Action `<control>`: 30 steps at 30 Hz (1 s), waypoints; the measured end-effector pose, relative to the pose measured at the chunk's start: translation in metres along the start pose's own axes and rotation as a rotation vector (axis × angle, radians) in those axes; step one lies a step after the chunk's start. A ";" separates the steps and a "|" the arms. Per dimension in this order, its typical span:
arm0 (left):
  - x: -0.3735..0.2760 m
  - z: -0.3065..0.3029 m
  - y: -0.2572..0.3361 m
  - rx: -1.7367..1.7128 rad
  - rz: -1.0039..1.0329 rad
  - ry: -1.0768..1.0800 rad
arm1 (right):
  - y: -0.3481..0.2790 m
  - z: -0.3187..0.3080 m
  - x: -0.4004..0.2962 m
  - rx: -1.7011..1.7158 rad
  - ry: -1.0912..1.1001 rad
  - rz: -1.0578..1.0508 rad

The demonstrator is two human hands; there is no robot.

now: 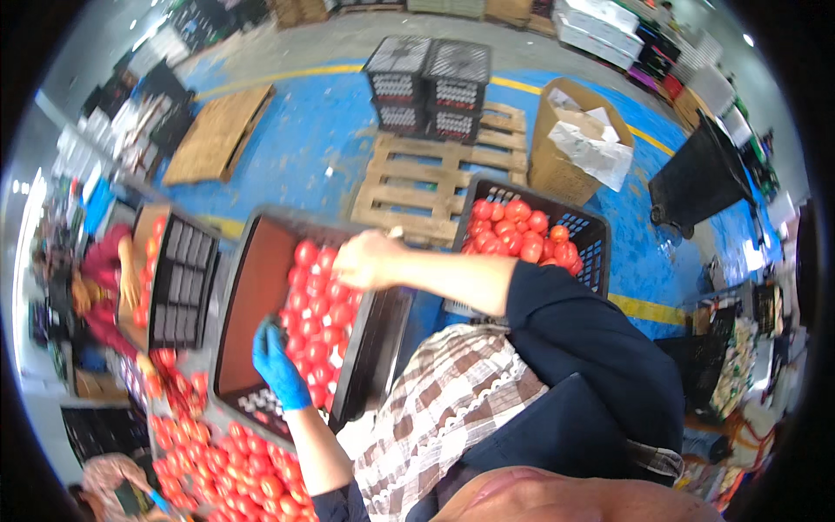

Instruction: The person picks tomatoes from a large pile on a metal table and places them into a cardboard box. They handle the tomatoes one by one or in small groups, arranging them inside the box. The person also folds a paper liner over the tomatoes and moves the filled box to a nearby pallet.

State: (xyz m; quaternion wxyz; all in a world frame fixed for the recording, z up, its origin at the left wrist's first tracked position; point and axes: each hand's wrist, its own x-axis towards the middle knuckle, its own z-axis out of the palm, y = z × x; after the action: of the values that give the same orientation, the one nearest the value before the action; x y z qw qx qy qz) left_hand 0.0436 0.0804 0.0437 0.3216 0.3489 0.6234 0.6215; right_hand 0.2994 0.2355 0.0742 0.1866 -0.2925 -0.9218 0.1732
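Observation:
A black plastic crate [222, 346] stands before me, with a reddish-brown liner [258, 274] on its far inner side and rows of red tomatoes [318, 307] inside. My left hand [282, 372], in a blue glove, is over the crate beside the tomatoes; its fingertips are dark, and what they hold, if anything, is unclear. My bare right hand [365, 261] is bent over the tomatoes near the crate's opposite edge. Its fingers are blurred and partly hidden, so its grip cannot be made out.
Another black crate of tomatoes [509, 228] stands by a wooden pallet [404, 169] bearing stacked crates [427, 85]. Loose tomatoes [241, 470] cover the table. A co-worker [104, 280] reaches beside a tilted crate [186, 280]; another person [117, 486] is lower left. A cardboard box [567, 150] holds paper.

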 end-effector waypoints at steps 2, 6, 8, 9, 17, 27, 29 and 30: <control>0.005 -0.040 -0.020 -0.212 -0.057 0.146 | -0.007 0.006 0.001 0.075 0.069 0.114; 0.018 -0.069 -0.059 -0.505 -0.188 0.272 | 0.010 0.027 0.000 -0.080 0.076 0.067; 0.020 -0.072 -0.055 -0.585 -0.171 0.292 | 0.009 0.035 -0.001 -0.132 0.066 0.107; 0.020 -0.069 -0.052 -0.588 -0.151 0.321 | 0.008 0.033 0.001 -0.180 0.015 0.110; 0.027 -0.068 -0.061 -0.552 -0.139 0.389 | 0.033 0.064 0.068 -0.114 -0.448 -0.066; 0.009 -0.108 -0.059 -0.573 -0.086 0.593 | -0.019 0.153 0.115 -0.396 -0.840 -0.463; 0.005 -0.112 -0.059 -0.555 -0.085 0.604 | -0.016 0.168 0.110 -0.437 -0.870 -0.545; 0.008 -0.112 -0.059 -0.528 -0.086 0.587 | -0.008 0.173 0.106 -0.460 -0.878 -0.570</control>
State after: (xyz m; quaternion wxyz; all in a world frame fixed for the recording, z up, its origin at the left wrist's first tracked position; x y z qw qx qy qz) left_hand -0.0561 0.0267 -0.0124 0.2340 0.0354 0.5218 0.8196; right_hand 0.1380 0.2572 -0.0472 -0.2429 0.0339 -0.9693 0.0163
